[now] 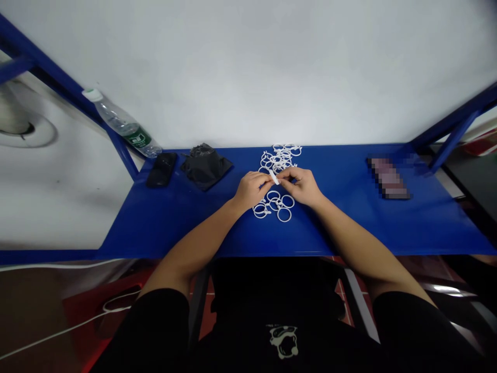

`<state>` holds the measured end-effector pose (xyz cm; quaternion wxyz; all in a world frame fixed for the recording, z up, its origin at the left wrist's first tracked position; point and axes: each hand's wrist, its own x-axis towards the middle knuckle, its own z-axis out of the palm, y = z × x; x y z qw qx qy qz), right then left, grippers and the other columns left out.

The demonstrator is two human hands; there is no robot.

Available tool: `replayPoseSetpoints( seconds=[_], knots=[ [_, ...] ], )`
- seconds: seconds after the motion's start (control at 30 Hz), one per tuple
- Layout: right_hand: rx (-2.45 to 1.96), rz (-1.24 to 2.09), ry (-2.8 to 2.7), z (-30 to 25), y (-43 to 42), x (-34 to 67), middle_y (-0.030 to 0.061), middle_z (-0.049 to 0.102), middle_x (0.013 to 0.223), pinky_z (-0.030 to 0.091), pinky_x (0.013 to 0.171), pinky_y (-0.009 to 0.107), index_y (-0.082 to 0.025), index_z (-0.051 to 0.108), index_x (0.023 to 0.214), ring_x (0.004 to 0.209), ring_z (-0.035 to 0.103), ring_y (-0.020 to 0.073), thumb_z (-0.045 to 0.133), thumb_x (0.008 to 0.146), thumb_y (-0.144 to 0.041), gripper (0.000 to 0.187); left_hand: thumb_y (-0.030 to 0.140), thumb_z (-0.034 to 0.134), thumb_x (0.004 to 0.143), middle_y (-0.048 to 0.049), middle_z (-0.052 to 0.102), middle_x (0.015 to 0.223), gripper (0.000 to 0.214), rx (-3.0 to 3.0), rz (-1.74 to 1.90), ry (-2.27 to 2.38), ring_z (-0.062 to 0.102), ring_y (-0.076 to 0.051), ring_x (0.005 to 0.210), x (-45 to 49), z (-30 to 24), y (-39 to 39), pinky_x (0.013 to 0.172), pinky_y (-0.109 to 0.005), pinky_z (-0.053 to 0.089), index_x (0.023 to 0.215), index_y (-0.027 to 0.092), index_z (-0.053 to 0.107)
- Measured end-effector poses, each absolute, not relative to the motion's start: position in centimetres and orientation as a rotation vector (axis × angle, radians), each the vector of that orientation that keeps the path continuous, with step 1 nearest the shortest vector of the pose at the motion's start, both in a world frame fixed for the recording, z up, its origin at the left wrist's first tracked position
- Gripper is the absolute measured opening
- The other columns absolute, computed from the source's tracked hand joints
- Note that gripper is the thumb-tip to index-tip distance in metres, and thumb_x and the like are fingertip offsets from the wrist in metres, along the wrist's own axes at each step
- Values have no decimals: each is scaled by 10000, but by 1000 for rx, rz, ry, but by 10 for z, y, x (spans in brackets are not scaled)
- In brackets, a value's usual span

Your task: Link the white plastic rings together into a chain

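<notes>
Between my two hands, above the middle of the blue table [310, 238], is a white plastic ring [274, 177], seen nearly edge-on. My left hand [251, 189] pinches it from the left with closed fingers. From the right, the thumb and fingers of my right hand [301, 185] close on the same ring. Just behind my hands lies a heap of white rings [282, 158] with small tabs. Closer to me, several more white rings [284, 214] lie loosely together on the table. My fingertips hide part of the held ring.
A crumpled black plastic bag [205, 167] and a dark phone [162, 170] lie on the left. Behind them a plastic bottle [128, 127] leans by the blue frame post [123, 154]. A pixelated flat object [389, 177] lies on the right. A white wall [256, 72] rises behind the table.
</notes>
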<state>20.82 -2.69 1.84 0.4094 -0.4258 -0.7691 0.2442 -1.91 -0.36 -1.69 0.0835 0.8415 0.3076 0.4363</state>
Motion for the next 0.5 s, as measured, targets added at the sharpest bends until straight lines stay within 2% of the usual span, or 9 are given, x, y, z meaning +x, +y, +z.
replayPoseSetpoints(
  seconds=[0.2, 0.33, 0.4, 0.5],
  knots=[
    [-1053, 624, -1989, 23, -26, 211, 36, 814, 894, 548, 726, 344, -232, 803, 962, 760, 705, 182, 704, 1004, -340, 152, 284, 640, 1110, -40, 832, 907, 239, 2587, 1263, 958, 780, -201, 873, -18, -16, -4, 927, -416, 567, 929, 233, 787],
    [-1057, 696, -2133, 29, -15, 234, 36, 825, 940, 573, 747, 348, -241, 822, 1026, 788, 721, 189, 725, 992, -314, 127, 297, 607, 1122, -46, 824, 941, 233, 2631, 1146, 901, 760, -219, 916, -19, -17, -4, 923, -426, 552, 1004, 251, 803],
    [-1191, 564, -2160, 28, -6, 250, 53, 839, 1041, 588, 796, 377, -252, 830, 1118, 829, 729, 206, 725, 967, -252, 184, 283, 606, 1121, -51, 827, 1000, 222, 2661, 1052, 840, 754, -226, 968, -18, -19, -4, 922, -420, 546, 1054, 258, 816],
    [-1449, 333, -2172, 21, 8, 270, 92, 830, 1112, 599, 864, 422, -240, 840, 1118, 914, 745, 251, 735, 940, -205, 210, 238, 625, 1110, -43, 829, 1116, 210, 2700, 904, 750, 748, -219, 1033, -17, -21, -5, 944, -401, 543, 1087, 270, 831]
  ],
)
